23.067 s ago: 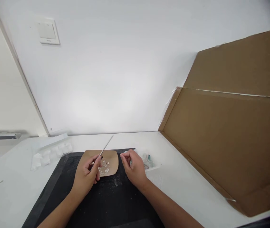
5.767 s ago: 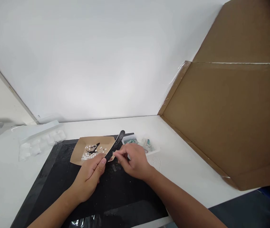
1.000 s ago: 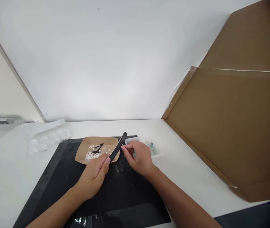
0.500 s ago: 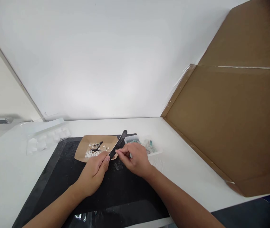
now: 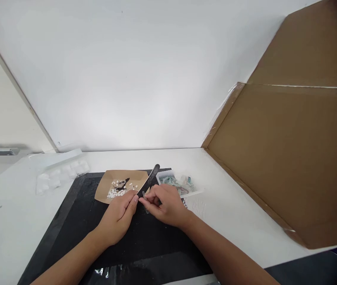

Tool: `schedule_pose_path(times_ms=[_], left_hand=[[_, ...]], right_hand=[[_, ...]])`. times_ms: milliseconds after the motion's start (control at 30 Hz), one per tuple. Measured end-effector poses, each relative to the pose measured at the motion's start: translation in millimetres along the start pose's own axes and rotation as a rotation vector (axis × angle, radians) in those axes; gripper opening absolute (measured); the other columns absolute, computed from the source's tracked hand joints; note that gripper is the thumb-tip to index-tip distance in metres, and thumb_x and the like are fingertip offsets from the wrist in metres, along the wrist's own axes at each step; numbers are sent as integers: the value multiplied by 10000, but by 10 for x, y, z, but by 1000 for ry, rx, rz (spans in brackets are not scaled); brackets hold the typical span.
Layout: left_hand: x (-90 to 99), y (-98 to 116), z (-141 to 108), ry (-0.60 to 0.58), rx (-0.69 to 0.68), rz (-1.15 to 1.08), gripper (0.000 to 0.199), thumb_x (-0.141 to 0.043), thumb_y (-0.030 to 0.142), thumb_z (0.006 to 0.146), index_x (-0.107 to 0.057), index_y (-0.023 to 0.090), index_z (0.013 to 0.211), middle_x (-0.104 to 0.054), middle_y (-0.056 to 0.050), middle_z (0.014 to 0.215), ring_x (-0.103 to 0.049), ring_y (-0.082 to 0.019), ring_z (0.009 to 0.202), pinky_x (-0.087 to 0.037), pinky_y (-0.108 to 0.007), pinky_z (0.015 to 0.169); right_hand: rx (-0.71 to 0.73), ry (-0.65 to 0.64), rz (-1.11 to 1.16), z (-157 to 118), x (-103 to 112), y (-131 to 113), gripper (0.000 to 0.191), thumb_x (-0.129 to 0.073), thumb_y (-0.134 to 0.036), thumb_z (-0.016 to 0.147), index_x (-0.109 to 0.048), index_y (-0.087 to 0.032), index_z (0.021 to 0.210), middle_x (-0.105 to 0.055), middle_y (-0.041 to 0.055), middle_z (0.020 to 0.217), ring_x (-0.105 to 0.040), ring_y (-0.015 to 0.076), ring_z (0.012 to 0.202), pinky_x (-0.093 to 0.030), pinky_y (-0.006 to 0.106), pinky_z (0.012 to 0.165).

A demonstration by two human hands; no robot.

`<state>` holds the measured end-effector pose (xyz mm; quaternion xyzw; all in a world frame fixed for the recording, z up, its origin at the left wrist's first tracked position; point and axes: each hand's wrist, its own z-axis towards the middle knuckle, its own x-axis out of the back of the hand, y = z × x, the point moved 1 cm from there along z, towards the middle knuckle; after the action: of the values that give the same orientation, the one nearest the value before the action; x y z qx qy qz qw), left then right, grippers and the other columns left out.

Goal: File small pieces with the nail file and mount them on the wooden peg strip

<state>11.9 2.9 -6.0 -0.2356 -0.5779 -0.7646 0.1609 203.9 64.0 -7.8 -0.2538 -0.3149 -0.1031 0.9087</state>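
Observation:
My left hand point(image 5: 117, 217) grips the lower end of a black nail file point(image 5: 151, 178), which slants up and to the right. Close against the file's edge, my right hand point(image 5: 166, 205) pinches a small clear piece point(image 5: 144, 194) between thumb and forefinger; its exact kind is too small to tell. Just behind my left hand lies a brown paper tray point(image 5: 102, 189) with many small white bits point(image 5: 115, 193) and a few dark scraps point(image 5: 123, 184) in it. Beyond my right hand, partly covered by it, stands a white tray point(image 5: 164, 174) with clear and greenish pieces.
A black mat point(image 5: 144, 245) lies under my hands on the white table point(image 5: 230, 221). Clear plastic packaging with white pads point(image 5: 61, 172) rests at the left. Brown cardboard point(image 5: 284, 158) stands along the right side, and a white wall point(image 5: 133, 79) rises behind.
My right hand has moved slightly down and left along the file, toward my left hand. The left hand keeps its hold on the file. The view has shifted a little.

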Motion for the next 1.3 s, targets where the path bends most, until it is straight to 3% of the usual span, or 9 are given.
schedule_pose_path(times_ms=[133, 233, 300, 433, 533, 700, 833, 1067, 1300], left_hand=[[4, -9, -7, 0, 15, 1, 436, -340, 484, 1097, -473, 217, 779, -498, 29, 662, -505, -156, 594, -382, -285, 606], [3, -13, -11, -10, 21, -5, 424, -344, 478, 1097, -480, 216, 792, -502, 29, 666, -508, -154, 593, -387, -283, 607], [3, -14, -6, -10, 24, -11, 423, -347, 482, 1095, -483, 215, 796, -502, 28, 670, -507, -154, 592, -389, -283, 605], [8, -9, 9, -11, 27, -17, 430, -339, 505, 1094, -503, 215, 822, -490, 30, 661, -507, -157, 584, -396, -285, 601], [14, 0, 11, -11, 22, -16, 431, -333, 517, 1094, -509, 215, 840, -479, 34, 646, -509, -157, 568, -406, -287, 596], [21, 14, -1, 0, 29, -21, 436, -318, 528, 1092, -530, 213, 877, -461, 40, 636, -508, -151, 540, -416, -278, 569], [26, 18, -7, 0, 26, -10, 427, -331, 511, 1089, -549, 207, 883, -498, 26, 657, -515, -148, 544, -418, -272, 559], [32, 10, 4, 0, 31, 18, 414, -345, 494, 1085, -574, 202, 902, -550, 11, 677, -520, -148, 535, -419, -272, 554], [33, -7, 21, -19, 32, 20, 430, -329, 517, 1088, -572, 207, 915, -525, 15, 673, -529, -159, 553, -434, -275, 560]], right_hand=[[-100, 10, -21, 26, 76, 60, 179, -660, -380, 992, -590, -233, 920, -659, -41, 672, -605, 127, 576, -432, 271, 639], [-197, 9, 52, 55, 138, 112, 200, -675, -375, 984, -583, -235, 1093, -689, -35, 739, -621, 129, 580, -469, 267, 636], [-188, -30, 86, 64, 156, 115, 214, -657, -363, 996, -581, -241, 1155, -710, -29, 786, -631, 127, 598, -481, 264, 642], [-81, -112, 25, 64, 169, 72, 98, -598, -335, 1026, -624, -247, 1062, -713, -34, 768, -647, 130, 634, -467, 265, 665], [-51, -80, -74, 78, 224, 80, 92, -564, -302, 1022, -630, -246, 1052, -689, -38, 719, -634, 135, 622, -454, 274, 670], [-286, 68, -240, 143, 483, 327, 148, -556, -343, 1029, -616, -239, 1116, -721, -1, 818, -667, 162, 709, -464, 286, 678], [-345, -44, -349, 126, 702, 591, 133, -552, -317, 1036, -666, -252, 1052, -750, 45, 1020, -676, 225, 983, -484, 326, 772], [-353, -198, -249, 6, 919, 809, 239, -578, -407, 1035, -775, -297, 955, -732, 30, 1035, -667, 214, 966, -509, 332, 772], [-429, -14, -223, -2, 1097, 900, 189, -720, -459, 944, -802, -309, 864, -745, 29, 980, -652, 242, 978, -505, 373, 813]])
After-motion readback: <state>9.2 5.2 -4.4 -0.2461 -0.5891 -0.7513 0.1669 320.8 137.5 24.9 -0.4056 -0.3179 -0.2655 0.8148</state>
